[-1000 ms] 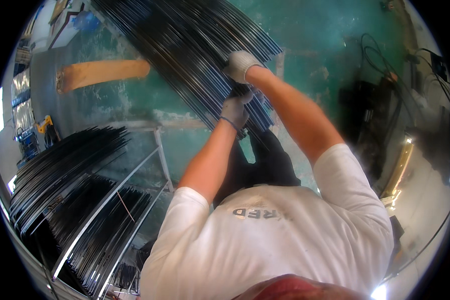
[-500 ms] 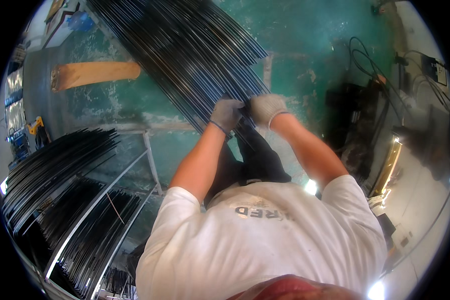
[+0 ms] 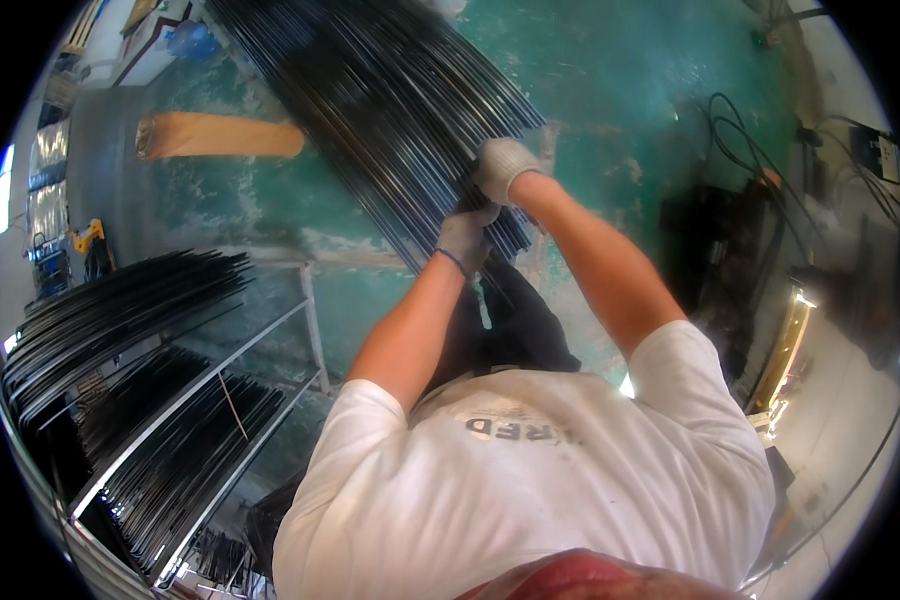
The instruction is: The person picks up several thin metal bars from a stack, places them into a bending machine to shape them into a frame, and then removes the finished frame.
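Observation:
A wide layer of long, thin black metal rods (image 3: 370,110) runs from the far left toward me, ending near my legs. My left hand (image 3: 466,238), in a greyish knit glove, is closed around rods near their near ends. Just beyond it and to the right, my right hand (image 3: 507,168), in a pale knit glove, is curled low over the rods' right side. Its fingers are bent, and what lies inside them is hidden. A dark patch between the two gloves is too unclear to name.
A brown roll (image 3: 220,137) lies left of the rods on the worn green floor (image 3: 610,90). At the lower left, a metal rack (image 3: 315,320) stands by more stacked black rods (image 3: 120,310). Dark cables (image 3: 740,135) loop on the right.
My right hand has moved away from me and slightly left, up along the rods. My left hand stays near the rod ends, slightly lower and to the right. The whole view has shifted a little.

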A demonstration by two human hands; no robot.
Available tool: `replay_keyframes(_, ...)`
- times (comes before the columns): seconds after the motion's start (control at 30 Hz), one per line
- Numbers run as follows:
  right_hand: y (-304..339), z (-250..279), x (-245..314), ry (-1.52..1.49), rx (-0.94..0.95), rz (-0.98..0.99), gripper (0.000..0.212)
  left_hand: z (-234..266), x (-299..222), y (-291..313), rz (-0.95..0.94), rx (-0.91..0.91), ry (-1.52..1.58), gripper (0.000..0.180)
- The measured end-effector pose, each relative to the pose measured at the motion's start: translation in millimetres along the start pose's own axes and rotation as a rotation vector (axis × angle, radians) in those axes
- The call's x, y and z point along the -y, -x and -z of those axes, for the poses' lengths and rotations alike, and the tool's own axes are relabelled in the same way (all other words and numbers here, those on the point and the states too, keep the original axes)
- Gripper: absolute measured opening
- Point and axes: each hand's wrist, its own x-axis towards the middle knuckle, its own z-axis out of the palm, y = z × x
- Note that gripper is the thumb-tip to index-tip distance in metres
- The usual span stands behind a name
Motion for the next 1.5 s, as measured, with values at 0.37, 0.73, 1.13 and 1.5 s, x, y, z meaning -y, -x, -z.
replay_keyframes(0.37,0.9,-2.6,-29.4,-0.003,-0.317,-0.169,0.041,19.9,14.3,0.1,0.032,-0.017,0.035,0.021)
replay_keyframes(0.73,32.7,-34.1,50.9,-0.235,0.005,-0.258,0.032,14.0,24.6,63.3,0.146,0.381,-0.108,0.039)
replay_keyframes(1.13,563.5,-243.3,-70.7,-0.104,-0.052,-0.795,0.029,62.1,-99.3,-17.8,0.156,0.422,0.13,0.034)
replay_keyframes(1.5,589.1,-298.2,-22.5,-0.104,-0.606,-1.063,0.007,37.2,-26.0,31.5,0.206,0.299,-0.095,0.026)
